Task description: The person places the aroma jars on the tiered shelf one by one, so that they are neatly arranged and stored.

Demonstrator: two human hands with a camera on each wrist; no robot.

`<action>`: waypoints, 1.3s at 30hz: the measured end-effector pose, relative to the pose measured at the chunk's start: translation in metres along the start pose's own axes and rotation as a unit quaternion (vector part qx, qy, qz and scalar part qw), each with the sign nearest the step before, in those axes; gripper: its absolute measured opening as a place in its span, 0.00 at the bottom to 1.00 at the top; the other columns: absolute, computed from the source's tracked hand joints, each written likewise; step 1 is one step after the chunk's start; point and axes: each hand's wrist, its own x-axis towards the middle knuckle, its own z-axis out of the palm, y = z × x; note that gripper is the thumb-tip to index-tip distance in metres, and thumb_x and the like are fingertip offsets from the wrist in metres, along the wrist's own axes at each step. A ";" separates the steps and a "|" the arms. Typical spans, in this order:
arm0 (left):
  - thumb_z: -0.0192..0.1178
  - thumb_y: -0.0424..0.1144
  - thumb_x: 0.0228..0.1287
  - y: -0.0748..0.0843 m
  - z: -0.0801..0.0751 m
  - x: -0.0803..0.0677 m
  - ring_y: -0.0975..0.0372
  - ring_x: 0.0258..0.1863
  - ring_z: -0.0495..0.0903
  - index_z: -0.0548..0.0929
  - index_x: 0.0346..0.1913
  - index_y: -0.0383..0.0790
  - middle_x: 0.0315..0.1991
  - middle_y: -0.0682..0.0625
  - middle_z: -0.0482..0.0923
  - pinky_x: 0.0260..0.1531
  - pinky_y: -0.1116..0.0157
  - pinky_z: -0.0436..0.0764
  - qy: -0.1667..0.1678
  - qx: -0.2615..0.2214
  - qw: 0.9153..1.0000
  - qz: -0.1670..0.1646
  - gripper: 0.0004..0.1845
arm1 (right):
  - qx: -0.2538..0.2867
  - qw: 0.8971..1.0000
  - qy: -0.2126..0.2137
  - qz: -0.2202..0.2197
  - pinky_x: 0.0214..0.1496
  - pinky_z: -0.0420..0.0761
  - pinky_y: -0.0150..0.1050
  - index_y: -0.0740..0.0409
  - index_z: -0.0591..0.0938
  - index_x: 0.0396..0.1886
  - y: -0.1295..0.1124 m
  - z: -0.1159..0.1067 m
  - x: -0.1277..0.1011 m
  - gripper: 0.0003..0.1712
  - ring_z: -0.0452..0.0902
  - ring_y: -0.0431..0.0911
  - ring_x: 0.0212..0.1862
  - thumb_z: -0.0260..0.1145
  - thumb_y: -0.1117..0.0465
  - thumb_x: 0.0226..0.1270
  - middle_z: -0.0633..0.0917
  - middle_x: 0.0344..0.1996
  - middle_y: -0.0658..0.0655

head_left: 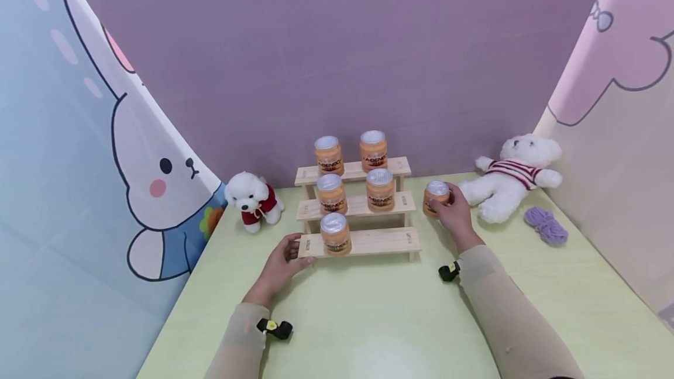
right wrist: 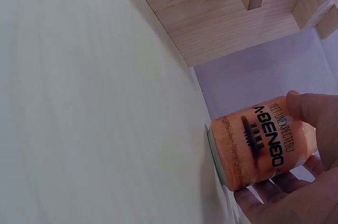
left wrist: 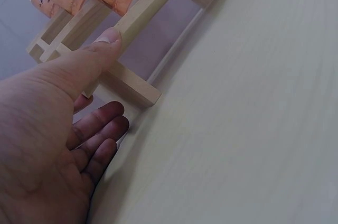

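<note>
A three-step wooden display stand [head_left: 381,241] holds orange cans with silver tops. Two stand on the top step, two on the middle one, and a single can [head_left: 336,237] stands toward the left of the lowest step. My left hand [head_left: 281,268] grips the left end of that lowest step, its thumb [left wrist: 103,49] along the front edge; the other fingers are loosely bent below. To the right of the stand, my right hand [head_left: 457,215] holds another orange can [right wrist: 259,142] between thumb and fingers. This can's base is close over the tabletop.
On the left sits a white plush dog [head_left: 247,195] in a red top. A white plush bear [head_left: 508,177] in a striped sweater lies at the right, with a purple yarn bundle [head_left: 546,226] beside it. A purple backdrop [head_left: 342,63] rises behind the table [head_left: 368,314].
</note>
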 end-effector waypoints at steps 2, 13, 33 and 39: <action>0.78 0.42 0.62 0.000 0.000 0.000 0.55 0.55 0.80 0.71 0.74 0.46 0.57 0.46 0.79 0.61 0.55 0.77 0.000 0.000 1.000 -0.001 0.39 | 0.002 1.000 0.004 0.000 0.73 0.70 0.54 0.59 0.62 0.81 -0.001 0.000 -0.001 0.41 0.65 0.60 0.73 0.68 0.61 0.75 0.70 0.73 0.70; 0.78 0.42 0.61 0.002 0.000 -0.001 0.54 0.56 0.79 0.71 0.73 0.46 0.57 0.47 0.80 0.62 0.54 0.76 -0.001 -0.004 1.000 0.001 0.39 | 0.015 0.998 0.052 -0.043 0.63 0.73 0.40 0.59 0.70 0.76 -0.016 -0.001 -0.001 0.37 0.70 0.54 0.65 0.73 0.57 0.72 0.76 0.65 0.66; 0.77 0.44 0.62 -0.002 0.000 0.000 0.55 0.56 0.79 0.70 0.74 0.45 0.58 0.46 0.80 0.61 0.56 0.77 -0.003 -0.001 1.000 0.005 0.40 | -0.041 0.992 0.011 -0.117 0.63 0.78 0.49 0.59 0.71 0.75 -0.066 -0.024 -0.024 0.40 0.73 0.55 0.65 0.75 0.50 0.70 0.78 0.63 0.65; 0.78 0.44 0.62 -0.002 0.000 0.001 0.53 0.56 0.80 0.70 0.74 0.45 0.58 0.45 0.80 0.61 0.53 0.76 -0.003 0.000 1.000 0.011 0.41 | -0.057 0.985 -0.016 -0.160 0.52 0.79 0.30 0.58 0.75 0.72 -0.080 -0.027 -0.043 0.36 0.76 0.53 0.59 0.77 0.55 0.69 0.82 0.60 0.63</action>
